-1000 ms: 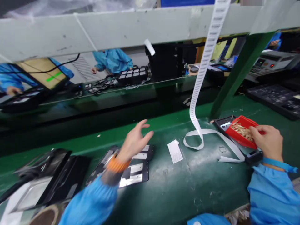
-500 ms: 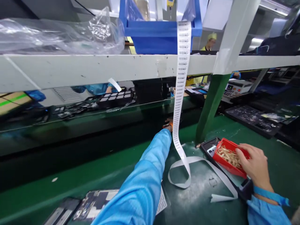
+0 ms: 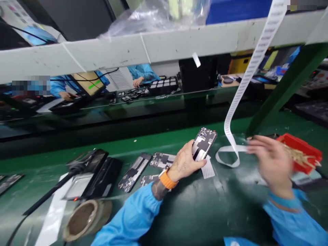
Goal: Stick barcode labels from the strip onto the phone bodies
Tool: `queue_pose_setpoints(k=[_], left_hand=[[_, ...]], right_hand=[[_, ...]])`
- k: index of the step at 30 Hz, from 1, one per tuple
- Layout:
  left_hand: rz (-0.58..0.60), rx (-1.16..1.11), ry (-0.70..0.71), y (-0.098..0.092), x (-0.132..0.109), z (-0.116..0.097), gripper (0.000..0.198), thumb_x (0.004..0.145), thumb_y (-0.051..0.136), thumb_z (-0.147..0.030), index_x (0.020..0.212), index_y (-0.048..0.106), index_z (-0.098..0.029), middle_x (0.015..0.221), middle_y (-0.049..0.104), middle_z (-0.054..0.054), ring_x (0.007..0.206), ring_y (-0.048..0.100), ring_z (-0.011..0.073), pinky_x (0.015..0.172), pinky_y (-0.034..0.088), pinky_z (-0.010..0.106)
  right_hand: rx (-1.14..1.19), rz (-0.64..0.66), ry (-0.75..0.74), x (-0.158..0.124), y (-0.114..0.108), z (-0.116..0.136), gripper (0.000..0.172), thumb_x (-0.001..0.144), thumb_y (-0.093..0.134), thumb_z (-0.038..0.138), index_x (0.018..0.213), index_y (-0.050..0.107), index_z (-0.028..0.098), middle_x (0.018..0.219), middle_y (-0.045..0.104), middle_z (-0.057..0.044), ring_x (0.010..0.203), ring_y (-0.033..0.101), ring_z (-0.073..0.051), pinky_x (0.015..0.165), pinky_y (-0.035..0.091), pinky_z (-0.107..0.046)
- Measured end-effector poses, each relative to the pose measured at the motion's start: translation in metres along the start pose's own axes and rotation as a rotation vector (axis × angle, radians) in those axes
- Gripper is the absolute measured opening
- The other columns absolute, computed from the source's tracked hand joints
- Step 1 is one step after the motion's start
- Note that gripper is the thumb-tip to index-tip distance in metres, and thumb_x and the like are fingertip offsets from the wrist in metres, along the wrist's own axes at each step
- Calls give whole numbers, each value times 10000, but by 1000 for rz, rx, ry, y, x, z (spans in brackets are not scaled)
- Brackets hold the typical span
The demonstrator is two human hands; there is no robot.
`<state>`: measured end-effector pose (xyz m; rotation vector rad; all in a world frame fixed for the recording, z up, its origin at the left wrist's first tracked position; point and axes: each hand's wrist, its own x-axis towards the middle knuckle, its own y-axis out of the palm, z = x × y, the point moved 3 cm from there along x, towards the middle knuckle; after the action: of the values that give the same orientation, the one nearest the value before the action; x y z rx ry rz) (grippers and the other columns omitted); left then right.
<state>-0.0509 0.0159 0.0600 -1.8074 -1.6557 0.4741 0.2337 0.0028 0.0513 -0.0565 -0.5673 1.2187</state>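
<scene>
An opened phone [image 3: 205, 140], its circuit board and inner parts showing, is held tilted above the green mat by my left hand [image 3: 182, 162], with an orange band at the wrist. My right hand [image 3: 273, 164] is blurred by motion left of a red tray [image 3: 299, 150] of thin tan pieces; whether anything is between its fingers cannot be made out. More opened phones [image 3: 135, 172] lie on the mat left of my left hand. A white label sheet [image 3: 208, 168] lies below the held phone. A barcode label strip [image 3: 252, 68] hangs from above and curls on the mat.
At the left are a black device [image 3: 99, 174] with a cable and a round beige container [image 3: 88, 218]. A white shelf beam [image 3: 164, 44] crosses above, and a green post [image 3: 287, 89] slants at the right. Behind, co-workers in blue sleeves [image 3: 145, 72] work at another bench.
The view has swung left. My left hand has come back from its far reach and now holds a phone. My right hand has left the red tray and moved left.
</scene>
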Motion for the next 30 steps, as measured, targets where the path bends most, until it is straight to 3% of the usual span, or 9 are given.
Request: queue_pose_setpoints(k=[2,4,6,10,13,16,19,25,30], left_hand=[[-3,24,-16,19,-18,-1,750,706,773,-394,1355,478,-162,1284,587,187,1187,576,374,1010,454,510],[6,33,-45,32,-23,1,820,716,767,-423,1400,418,-135,1313,552,216,1223,547,390,1027,436,532],[26,-13,-41,38,-24,5,850,711,774,-429,1410,396,-128,1332,532,222,1255,521,393,1051,415,537],[136,-416,-77,37,-25,19,676,741,713,-299,1343,431,-178,1291,583,157,1166,589,309,1004,460,470],[242,-910,-257,42,-27,26,654,695,670,-204,1302,428,-183,1156,655,104,945,658,226,833,529,372],[251,-1170,-401,48,-27,26,699,625,658,-134,1286,436,-165,1021,686,61,826,655,179,748,530,305],[247,-1196,-433,52,-27,25,714,586,636,-86,1265,439,-186,985,685,32,767,653,164,679,529,280],[281,-1072,-353,60,-29,31,570,604,590,-65,1131,422,-202,920,657,-1,658,626,137,570,508,251],[302,-1063,-306,61,-30,34,625,616,583,-64,1196,394,-199,922,644,7,710,631,145,624,513,260]], right_hand=[[306,349,174,-15,67,21,680,836,662,412,1432,363,273,1302,601,-161,985,701,-283,787,614,-499],[445,410,240,-24,108,26,809,832,664,345,1508,227,252,1332,598,-147,1041,688,-254,900,587,-486],[499,377,272,-27,125,18,852,833,652,284,1530,165,239,1334,607,-137,1063,682,-238,967,553,-480],[574,347,336,-32,124,0,822,801,674,235,1499,241,243,1275,656,-111,1037,691,-241,915,573,-455],[636,397,392,-36,125,-6,862,771,700,238,1501,242,241,1255,673,-105,1016,703,-240,842,597,-402],[628,463,402,-40,128,-10,961,742,733,217,1529,184,251,1304,649,-112,1016,707,-236,829,601,-380],[577,491,383,-41,127,-13,939,746,731,188,1513,195,270,1299,654,-100,1006,713,-227,844,601,-381],[383,425,352,-42,121,-13,585,882,634,317,1397,365,249,1051,747,-77,799,737,-224,708,615,-382],[431,531,398,-43,118,-9,791,802,715,295,1466,286,249,1111,734,-85,879,744,-238,768,622,-395]])
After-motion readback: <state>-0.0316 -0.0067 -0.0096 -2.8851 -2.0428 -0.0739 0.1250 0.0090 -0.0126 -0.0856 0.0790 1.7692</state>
